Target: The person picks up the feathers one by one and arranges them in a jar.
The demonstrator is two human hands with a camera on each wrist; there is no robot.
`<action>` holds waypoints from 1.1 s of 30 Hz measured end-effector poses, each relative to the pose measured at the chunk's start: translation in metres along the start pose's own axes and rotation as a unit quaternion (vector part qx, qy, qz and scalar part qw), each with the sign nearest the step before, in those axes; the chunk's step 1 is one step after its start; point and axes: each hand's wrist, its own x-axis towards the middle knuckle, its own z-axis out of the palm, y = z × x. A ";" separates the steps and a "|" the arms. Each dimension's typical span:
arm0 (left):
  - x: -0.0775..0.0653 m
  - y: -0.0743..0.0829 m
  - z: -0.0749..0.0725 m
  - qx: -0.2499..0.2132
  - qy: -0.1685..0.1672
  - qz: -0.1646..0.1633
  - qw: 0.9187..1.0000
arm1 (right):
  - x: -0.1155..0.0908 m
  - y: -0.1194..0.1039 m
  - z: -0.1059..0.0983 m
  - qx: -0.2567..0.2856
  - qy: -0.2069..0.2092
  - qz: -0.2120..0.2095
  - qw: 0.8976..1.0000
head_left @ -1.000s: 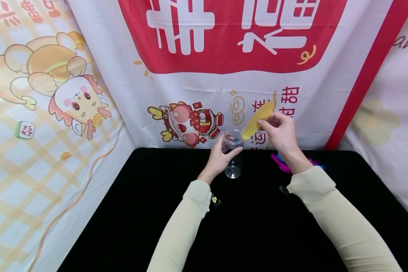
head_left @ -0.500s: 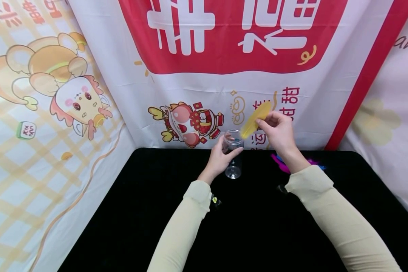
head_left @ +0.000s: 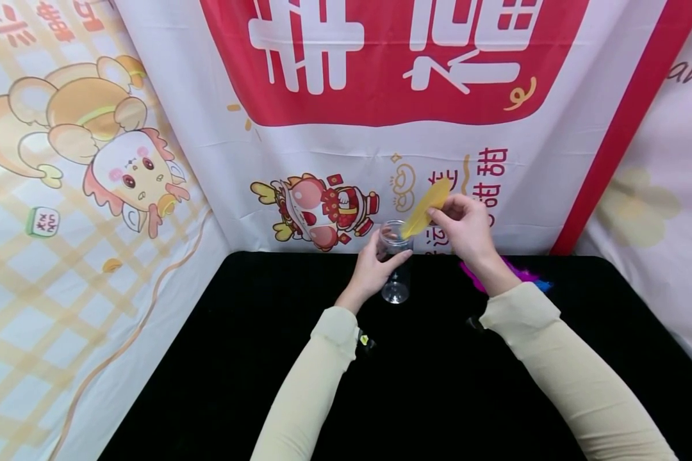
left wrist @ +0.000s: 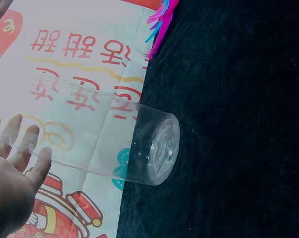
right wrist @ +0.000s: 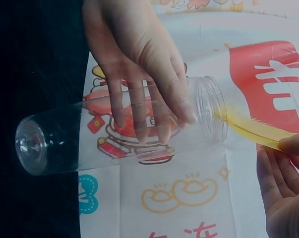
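Observation:
A clear plastic jar (head_left: 396, 291) without a lid stands upright near the far side of the black table. My left hand (head_left: 371, 269) grips it round the upper part, thumb on the near side, as the right wrist view also shows. Between thumb and fingers my right hand (head_left: 468, 224) pinches a yellow feather (head_left: 423, 208). Its lower tip is at the mouth of the jar; in the right wrist view the feather (right wrist: 256, 130) reaches just into the threaded opening. Through the wall of the jar (left wrist: 139, 144) in the left wrist view I see nothing inside.
Pink-purple and blue feathers (head_left: 525, 275) lie on the black table (head_left: 438, 384) behind my right wrist, partly hidden by it. A white and red printed cloth (head_left: 225, 160) hangs right behind the table's far edge, with another patterned cloth (head_left: 81, 256) on the left.
My right hand has moved a little left and down, bringing the yellow feather's tip from beside the jar to its mouth. My left hand and the jar stay in place.

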 end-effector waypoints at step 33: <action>-0.001 -0.002 0.000 -0.005 0.000 0.002 1.000 | 0.000 0.005 0.011 -0.060 -0.079 -0.009 0.995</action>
